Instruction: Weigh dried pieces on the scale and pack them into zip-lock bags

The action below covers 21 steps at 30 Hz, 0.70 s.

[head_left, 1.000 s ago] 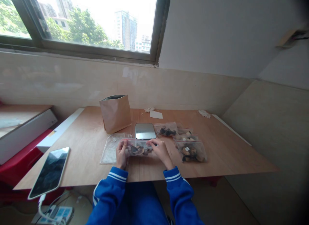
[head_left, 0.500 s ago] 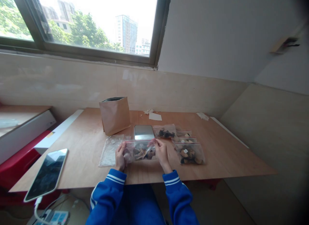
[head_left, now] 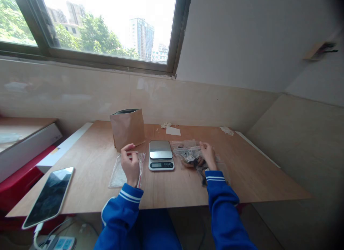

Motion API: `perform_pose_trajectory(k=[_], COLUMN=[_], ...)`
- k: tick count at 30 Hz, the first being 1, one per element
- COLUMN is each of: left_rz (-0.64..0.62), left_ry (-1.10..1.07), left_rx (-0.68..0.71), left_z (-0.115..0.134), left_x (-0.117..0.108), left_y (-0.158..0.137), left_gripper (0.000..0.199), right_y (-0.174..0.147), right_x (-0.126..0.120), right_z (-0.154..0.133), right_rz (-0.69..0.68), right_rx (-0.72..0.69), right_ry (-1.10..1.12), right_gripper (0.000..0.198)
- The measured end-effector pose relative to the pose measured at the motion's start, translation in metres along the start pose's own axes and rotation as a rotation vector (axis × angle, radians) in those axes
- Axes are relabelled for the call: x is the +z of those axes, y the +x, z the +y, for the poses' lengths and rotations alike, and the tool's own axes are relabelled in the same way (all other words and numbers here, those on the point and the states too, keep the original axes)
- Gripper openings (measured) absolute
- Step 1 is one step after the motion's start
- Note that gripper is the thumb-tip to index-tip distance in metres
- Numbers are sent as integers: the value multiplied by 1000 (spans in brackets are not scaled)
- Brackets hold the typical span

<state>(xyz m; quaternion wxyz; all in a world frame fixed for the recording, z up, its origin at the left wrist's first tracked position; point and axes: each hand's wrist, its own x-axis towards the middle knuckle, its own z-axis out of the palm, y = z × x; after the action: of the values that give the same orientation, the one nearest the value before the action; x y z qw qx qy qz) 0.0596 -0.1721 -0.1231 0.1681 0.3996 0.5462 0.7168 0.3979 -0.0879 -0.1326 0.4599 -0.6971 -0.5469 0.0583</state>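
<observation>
My right hand (head_left: 209, 156) pinches the upper right corner of a clear zip bag (head_left: 189, 158) that holds dark and tan dried pieces, perhaps mushrooms. That bag is over other filled zip bags (head_left: 185, 144), partly covering them. To the left, my left hand (head_left: 130, 167) is raised with curled, parted fingers and nothing in it. Under it is a stack of clear plastic bags (head_left: 117, 175) with a red zip edge. Between the hands stands a kitchen scale (head_left: 160, 150) with a bare steel plate; its display is too small to read.
An open brown paper pouch (head_left: 127, 130) stands upright behind my left hand. A white card (head_left: 173, 130) and crumpled scraps (head_left: 227, 130) are near the wall. A phone (head_left: 49, 196) with a white cable lies at the table's left edge.
My right hand has carried the filled zip bag rightward, from in front of the scale to the other filled bags. My left hand has let go of it and moved slightly left. The scale's display is now uncovered.
</observation>
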Motion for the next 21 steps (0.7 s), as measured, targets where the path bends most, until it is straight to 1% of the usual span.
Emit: perform_pose_trajectory(k=[1, 2, 4, 5, 6, 7, 9, 11, 13, 15, 18, 21], left_rz=[106, 169, 242, 285, 298, 286, 226, 103, 35, 1, -8, -11], left_ry=[67, 127, 269, 345, 414, 476, 576, 690, 736, 759, 790, 763], left_rx=[80, 154, 303, 358, 390, 404, 396, 354, 310, 271, 268, 281], left_z=[13, 25, 47, 55, 61, 65, 67, 62, 52, 44, 40, 49], left_x=[2, 5, 10, 12, 15, 18, 22, 25, 26, 23, 13, -3], left_y=[14, 29, 66, 85, 104, 123, 154, 174, 182, 178, 154, 119], left_gripper=[31, 36, 43, 45, 46, 45, 37, 38, 40, 40, 37, 27], right_y=[-5, -12, -31, -42, -54, -65, -86, -104, -118, -127, -137, -142], right_x=[2, 4, 9, 11, 12, 13, 14, 15, 15, 14, 10, 6], right_z=[-1, -3, -12, -18, -24, -30, -43, -55, -68, -83, -112, -148], right_rz=[48, 111, 242, 287, 306, 298, 245, 184, 134, 85, -5, -108], right_rx=[-20, -56, -160, -213, -254, -280, -316, -345, -372, -399, -460, -566], right_ry=[-16, -40, -84, -95, -94, -82, -53, -25, 1, 31, 98, 189], right_gripper=[49, 45, 38, 35, 32, 29, 26, 25, 25, 26, 27, 27])
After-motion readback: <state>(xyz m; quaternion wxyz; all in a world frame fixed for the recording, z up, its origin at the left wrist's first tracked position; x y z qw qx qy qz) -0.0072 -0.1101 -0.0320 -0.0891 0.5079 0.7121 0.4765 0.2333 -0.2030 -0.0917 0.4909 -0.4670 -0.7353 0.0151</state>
